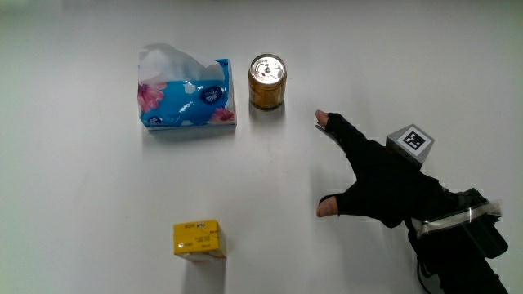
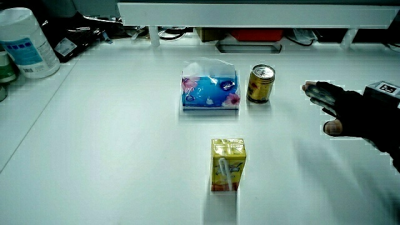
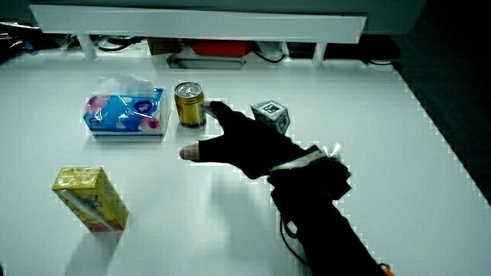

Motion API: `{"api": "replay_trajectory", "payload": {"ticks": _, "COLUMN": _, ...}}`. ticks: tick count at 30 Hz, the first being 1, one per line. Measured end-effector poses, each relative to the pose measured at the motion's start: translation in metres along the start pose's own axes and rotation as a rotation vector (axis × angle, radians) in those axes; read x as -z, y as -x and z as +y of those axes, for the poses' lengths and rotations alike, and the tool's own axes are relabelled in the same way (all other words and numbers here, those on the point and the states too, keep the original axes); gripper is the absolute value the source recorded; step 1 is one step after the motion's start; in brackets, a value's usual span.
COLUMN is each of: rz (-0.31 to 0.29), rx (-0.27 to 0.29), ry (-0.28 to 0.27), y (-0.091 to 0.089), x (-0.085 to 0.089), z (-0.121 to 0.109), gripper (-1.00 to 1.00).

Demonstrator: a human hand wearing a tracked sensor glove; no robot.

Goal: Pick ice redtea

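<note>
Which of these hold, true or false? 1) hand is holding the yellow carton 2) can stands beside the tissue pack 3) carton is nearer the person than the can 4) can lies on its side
1) False. The hand holds nothing, fingers spread, over bare table beside the can.
2) True. The can stands right beside the tissue pack.
3) True. The yellow carton is nearer the person than the can.
4) False. The can stands upright, its lid facing up.
</note>
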Motion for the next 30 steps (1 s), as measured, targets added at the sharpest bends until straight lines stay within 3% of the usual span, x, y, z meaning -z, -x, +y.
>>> {"api": "replay_trajectory", "payload": {"ticks": 11, "rz": 0.008, "rx": 0.018, "ry": 0.097, "y": 0.005, "x": 0.034, "z": 0.020, "gripper": 0.00}}
{"api": "replay_trajectory", "payload": {"ticks": 16, "rz": 0.042, "rx": 0.013, "ry": 0.160, "y": 0.007, "x": 0.056, "z": 0.032, "gripper": 0.00}}
{"api": "replay_trajectory", "payload": {"ticks": 17, "rz": 0.016, "rx": 0.014, "ry": 0.163, "y": 0.004, "x": 0.060, "z": 0.034, "gripper": 0.00}}
{"api": "replay_trajectory", "payload": {"ticks": 23, "rz": -0.006, "rx": -0.010, "ry": 0.214, "y": -0.002, "x": 0.083, "z": 0.048, "gripper": 0.00}}
{"api": "replay_trajectory", "payload": {"ticks": 30, "rz": 0.008, "rx": -0.018, "ry": 0.266, "y": -0.008, "x": 0.109, "z": 0.062, "gripper": 0.00}}
